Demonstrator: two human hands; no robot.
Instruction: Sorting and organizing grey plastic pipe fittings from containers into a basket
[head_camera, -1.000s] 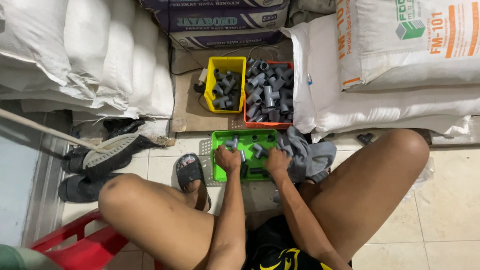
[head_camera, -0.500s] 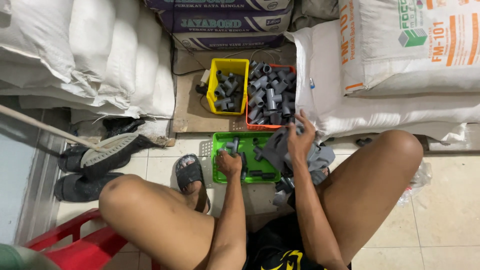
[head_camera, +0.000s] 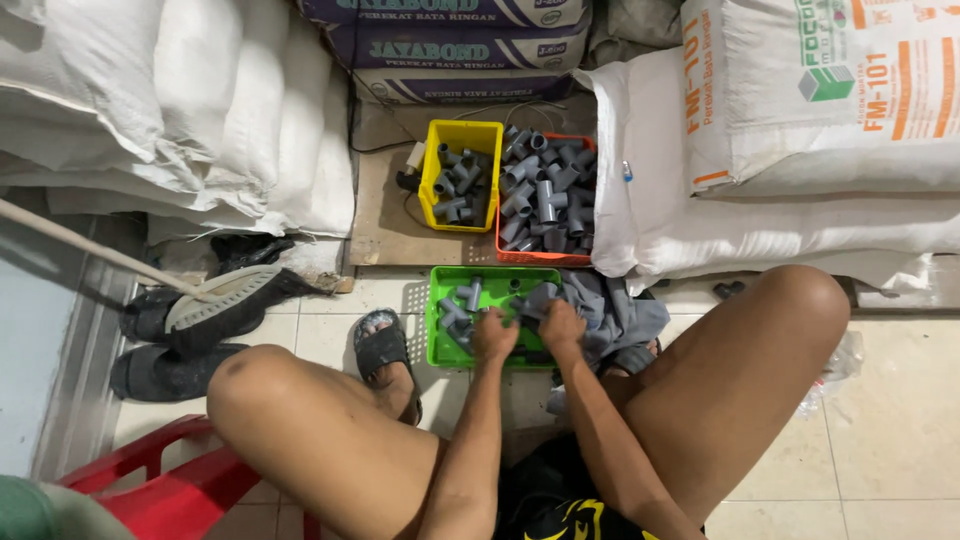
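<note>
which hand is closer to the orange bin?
Right. The right hand is at the green bin's right end, just below the orange bin. The left hand sits further left, over the green bin's middle.

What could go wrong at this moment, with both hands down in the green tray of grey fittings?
The green tray sits on tile close to the sandalled foot; a shift of the leg might knock it. The orange tray is heaped with grey fittings, so some could spill over its rim. The left hand and right hand crowd together and may bump.
</note>
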